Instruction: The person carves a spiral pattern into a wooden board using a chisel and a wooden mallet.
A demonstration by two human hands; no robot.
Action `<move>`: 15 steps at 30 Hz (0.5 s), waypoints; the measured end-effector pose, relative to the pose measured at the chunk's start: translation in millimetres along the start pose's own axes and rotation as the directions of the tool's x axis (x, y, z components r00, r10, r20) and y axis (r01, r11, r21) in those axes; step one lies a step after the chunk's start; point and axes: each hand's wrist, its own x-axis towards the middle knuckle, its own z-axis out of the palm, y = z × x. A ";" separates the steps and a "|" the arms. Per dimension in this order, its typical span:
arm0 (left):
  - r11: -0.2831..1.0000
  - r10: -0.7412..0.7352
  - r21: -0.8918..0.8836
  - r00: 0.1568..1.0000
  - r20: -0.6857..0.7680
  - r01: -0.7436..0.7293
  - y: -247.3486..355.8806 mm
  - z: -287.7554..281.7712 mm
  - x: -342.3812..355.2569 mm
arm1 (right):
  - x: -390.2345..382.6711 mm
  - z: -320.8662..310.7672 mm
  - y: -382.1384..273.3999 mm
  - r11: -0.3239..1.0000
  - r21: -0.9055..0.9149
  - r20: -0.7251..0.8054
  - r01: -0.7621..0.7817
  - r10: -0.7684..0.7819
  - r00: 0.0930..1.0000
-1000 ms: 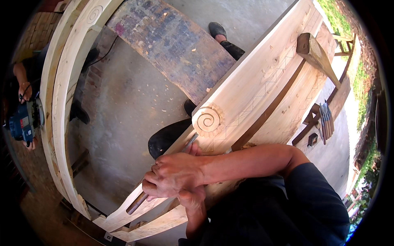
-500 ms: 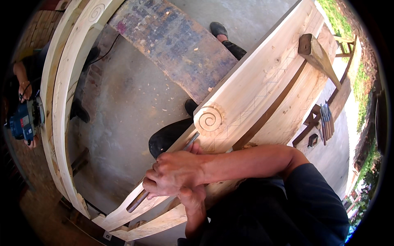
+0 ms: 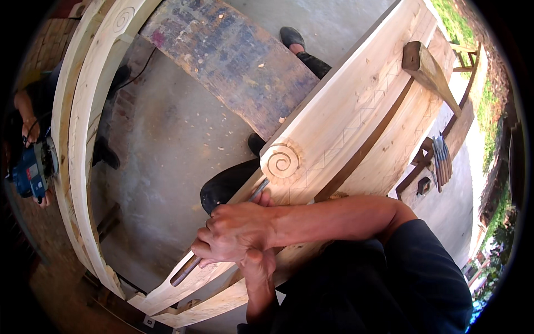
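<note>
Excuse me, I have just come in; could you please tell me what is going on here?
The person's right hand grips a chisel. The left hand is partly hidden beneath it. The blade ends close beside a carved spiral on a beam. A mallet lies farther up. At the far left, another person's hands hold a power tool.
</note>
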 end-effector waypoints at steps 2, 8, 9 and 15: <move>1.000 -0.003 -0.025 0.998 0.057 0.004 -0.7 -5.5 4.4 | 1.5 2.7 2.0 1.000 0.028 -0.017 0.007 -0.006 1.000; 0.988 -0.154 -0.005 0.986 0.064 0.154 8.8 -11.8 -2.9 | -0.2 -1.4 4.7 0.999 -0.047 0.025 0.026 -0.025 0.999; 0.989 -0.146 0.046 0.985 0.095 0.142 10.0 -10.3 0.6 | -1.8 -11.5 5.1 0.997 -0.075 0.055 0.032 -0.028 0.998; 0.976 -0.137 0.186 0.980 0.144 0.110 11.8 0.5 14.2 | -4.8 0.3 10.5 0.982 -0.152 -0.193 0.116 -0.144 0.970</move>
